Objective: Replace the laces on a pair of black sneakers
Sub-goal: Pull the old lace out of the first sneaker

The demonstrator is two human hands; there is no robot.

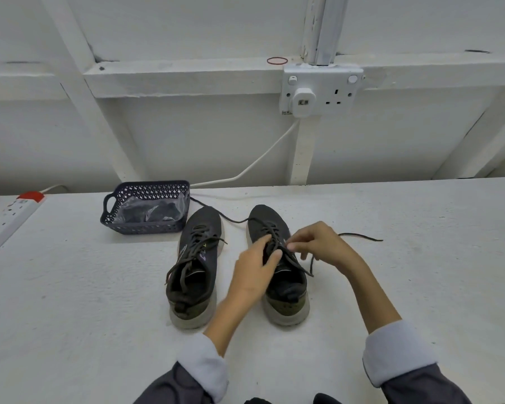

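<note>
Two black sneakers stand side by side on the white table, toes pointing away from me. The left sneaker (194, 266) is laced, with its lace ends loose. My left hand (255, 268) rests on the tongue and laces of the right sneaker (277, 275), thumb and fingers around the lacing. My right hand (318, 243) pinches the dark lace (303, 268) beside the upper eyelets. One lace end (362, 237) trails right across the table, and another runs from the toe toward the basket.
A dark perforated basket (146, 209) holding a plastic bag of dark items stands behind the left sneaker. A white power strip (9, 217) lies at the far left. A wall socket (318, 91) with a plugged cable sits above the table's back edge.
</note>
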